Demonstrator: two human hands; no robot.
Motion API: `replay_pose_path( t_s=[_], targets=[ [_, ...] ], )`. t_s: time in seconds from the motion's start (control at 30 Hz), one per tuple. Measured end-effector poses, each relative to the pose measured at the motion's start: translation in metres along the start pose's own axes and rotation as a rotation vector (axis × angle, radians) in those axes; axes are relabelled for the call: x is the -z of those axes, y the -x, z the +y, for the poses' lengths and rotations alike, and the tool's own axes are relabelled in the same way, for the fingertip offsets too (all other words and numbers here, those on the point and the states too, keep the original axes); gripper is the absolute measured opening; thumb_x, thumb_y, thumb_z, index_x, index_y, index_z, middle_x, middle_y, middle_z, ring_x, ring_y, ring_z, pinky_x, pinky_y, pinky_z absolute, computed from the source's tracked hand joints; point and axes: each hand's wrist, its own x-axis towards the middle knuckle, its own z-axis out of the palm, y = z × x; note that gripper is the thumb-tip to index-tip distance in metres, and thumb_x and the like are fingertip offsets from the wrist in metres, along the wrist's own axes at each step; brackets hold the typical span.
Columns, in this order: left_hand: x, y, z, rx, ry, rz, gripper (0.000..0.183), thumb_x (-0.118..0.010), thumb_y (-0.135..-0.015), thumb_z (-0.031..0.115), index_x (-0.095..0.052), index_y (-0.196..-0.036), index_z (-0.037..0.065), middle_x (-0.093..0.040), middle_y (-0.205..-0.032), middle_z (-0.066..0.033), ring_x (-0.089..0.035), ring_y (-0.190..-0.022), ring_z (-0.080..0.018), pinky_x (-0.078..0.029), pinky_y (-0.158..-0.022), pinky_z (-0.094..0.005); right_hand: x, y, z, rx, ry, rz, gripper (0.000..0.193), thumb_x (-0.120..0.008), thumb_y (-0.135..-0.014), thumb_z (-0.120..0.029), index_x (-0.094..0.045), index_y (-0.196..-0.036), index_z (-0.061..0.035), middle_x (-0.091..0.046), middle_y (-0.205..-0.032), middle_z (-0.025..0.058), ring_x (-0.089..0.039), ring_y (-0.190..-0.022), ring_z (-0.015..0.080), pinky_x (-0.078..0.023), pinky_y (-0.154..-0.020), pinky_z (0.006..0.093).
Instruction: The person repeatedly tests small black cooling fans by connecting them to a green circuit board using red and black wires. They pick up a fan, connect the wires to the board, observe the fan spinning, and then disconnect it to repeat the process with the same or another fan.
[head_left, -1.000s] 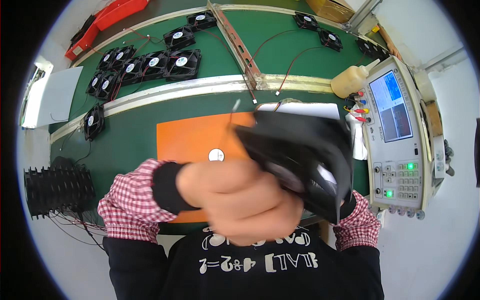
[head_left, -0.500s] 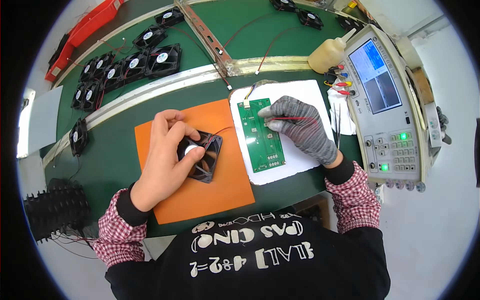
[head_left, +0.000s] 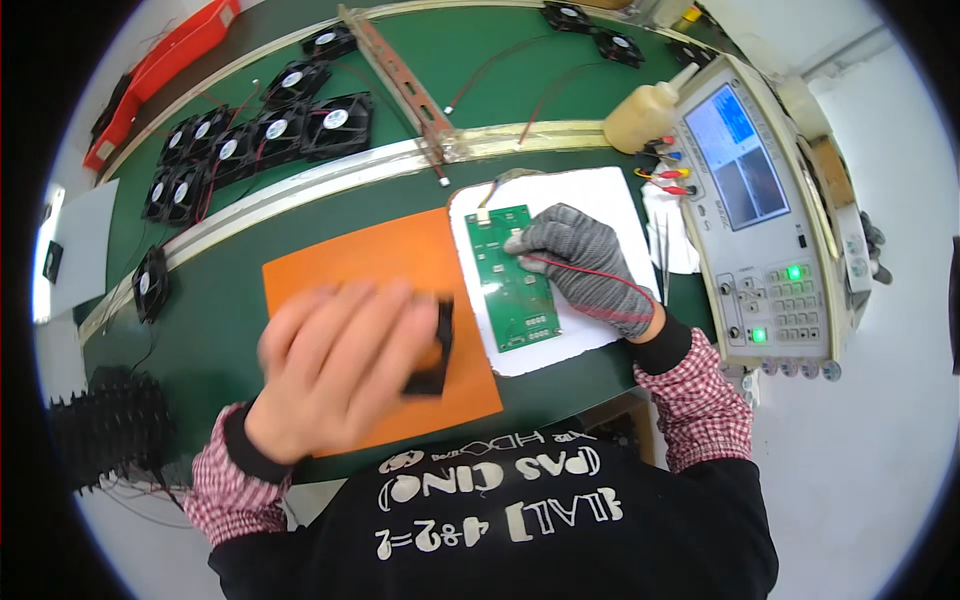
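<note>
My left hand (head_left: 335,365) is bare and smeared by motion; it covers much of a small black cooling fan (head_left: 432,370). The fan is over an orange mat (head_left: 350,260), and only its right edge shows. Whether my fingers grip it cannot be made out. My right hand (head_left: 590,265), in a grey knit glove, is closed in a pinch on a thin red wire (head_left: 585,270) above a green circuit board (head_left: 510,290). Part of the wire trails across the glove, and its tip is hidden by my fingers. The board lies on a white pad (head_left: 570,345).
Several black fans (head_left: 280,130) sit at the far left, beyond a pale rail (head_left: 300,175). A bench test meter (head_left: 745,190) with a lit screen stands at right, near a yellowish squeeze bottle (head_left: 640,115) and tweezers (head_left: 662,250). A red bin (head_left: 165,75) is far left.
My left hand has swung toward me and now blurs over the fan, which has shifted and turned. My right hand stays by the board, and the red wire now droops across the glove.
</note>
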Motion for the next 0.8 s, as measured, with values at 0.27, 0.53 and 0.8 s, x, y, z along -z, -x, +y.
replay_pose_path(
  t_s=[0.27,0.53,0.8],
  targets=[
    [0.053,0.011,0.003,0.554,2.481,-0.160,0.095,-0.025,-0.091,0.073,-0.049,-0.120,-0.014,-0.062,-0.089,-0.0331,-0.062,-0.074,-0.0440,-0.052,-0.063,-0.0542,0.000,0.000,0.006,0.044,-0.040,-0.014,0.019,-0.077,-0.072,-0.009,-0.071,-0.090,-0.0098,-0.061,-0.090,0.0070,-0.060,-0.086,0.0254,-0.051,-0.077,0.0364],
    [0.051,0.016,0.018,0.493,0.929,0.247,0.074,-0.044,-0.089,0.055,-0.047,-0.126,-0.009,-0.058,-0.104,-0.0297,-0.057,-0.091,-0.0424,-0.047,-0.078,-0.0531,-0.002,0.003,0.001,0.015,-0.118,0.018,0.016,-0.074,-0.073,-0.004,-0.071,-0.088,-0.0095,-0.061,-0.088,0.0068,-0.060,-0.087,0.0259,-0.051,-0.077,0.0369],
    [0.019,-0.046,-0.010,0.074,0.066,0.365,0.074,-0.067,-0.079,0.036,-0.043,-0.138,-0.002,-0.049,-0.131,-0.0235,-0.045,-0.122,-0.0384,-0.037,-0.101,-0.0504,-0.001,0.000,0.002,0.110,0.010,0.025,0.016,-0.069,-0.075,-0.001,-0.070,-0.089,-0.0100,-0.063,-0.087,0.0078,-0.062,-0.085,0.0269,-0.051,-0.076,0.0369]
  ],
)
